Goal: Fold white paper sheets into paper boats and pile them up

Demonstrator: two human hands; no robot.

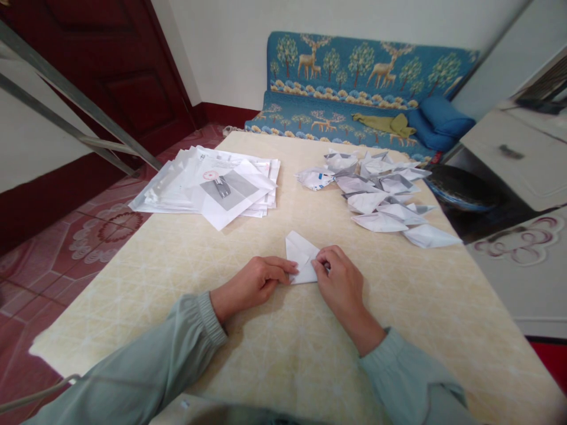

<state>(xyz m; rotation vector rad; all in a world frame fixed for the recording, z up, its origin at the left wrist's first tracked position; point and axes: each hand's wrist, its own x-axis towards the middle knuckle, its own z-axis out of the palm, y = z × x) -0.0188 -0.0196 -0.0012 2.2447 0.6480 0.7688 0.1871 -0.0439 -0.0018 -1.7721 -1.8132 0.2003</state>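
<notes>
A small white folded paper (303, 255) lies on the table in front of me, with slanted creases and a point at its upper left. My left hand (257, 280) has its fingers closed at the paper's lower left corner. On the opposite side, my right hand (340, 277) pinches the paper's right edge between curled fingers and thumb. The fingers hide part of both edges. Further off to the right stand several folded paper boats (381, 200), grouped close together. A stack of loose printed sheets (234, 195) lies at the back left.
The table (283, 354) has a pale yellow patterned cover. Behind it stands a blue sofa (310, 103) with a deer print, bearing a yellow-green cloth (385, 124) and a blue cushion (445, 121). A metal frame (84, 109) leans at the left; a white cabinet (518, 153) is at the right.
</notes>
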